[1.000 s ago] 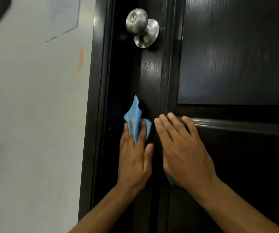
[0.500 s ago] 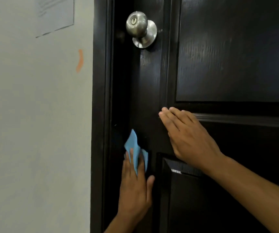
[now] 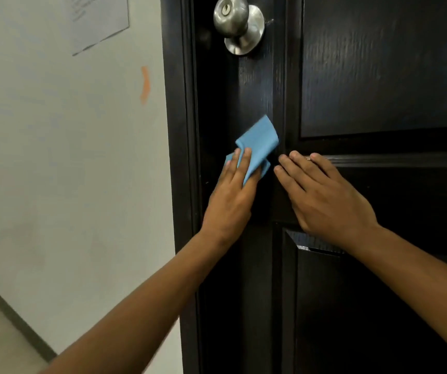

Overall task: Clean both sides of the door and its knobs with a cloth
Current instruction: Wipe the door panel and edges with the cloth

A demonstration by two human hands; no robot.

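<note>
Cloth first: the small folded blue cloth lies flat against the dark brown panelled wooden door, pinned there under the spread fingers of the left hand. That grip is a flat press rather than a closed fist, with the fingers extended over the near half of the fabric while the far corner sticks up free toward the upper right. Just to its right, the right hand rests open and empty on the door, its fingertips at the horizontal rail between the upper and lower panels, apparently bracing. Far above both hands sits the round brushed-metal door knob, well apart from the cloth. Left of the door frame is a pale wall carrying a sheet of paper and an orange mark.

By my reading the task is at an early stage: only the strip below the knob on this side is being wiped, while the knob, the wide panels and the whole other side remain. Whether the dark surface is already clean is hard to judge in this light.

Compared with half a second ago, the cloth hand has climbed from lower on the strip to the rail's height.
</note>
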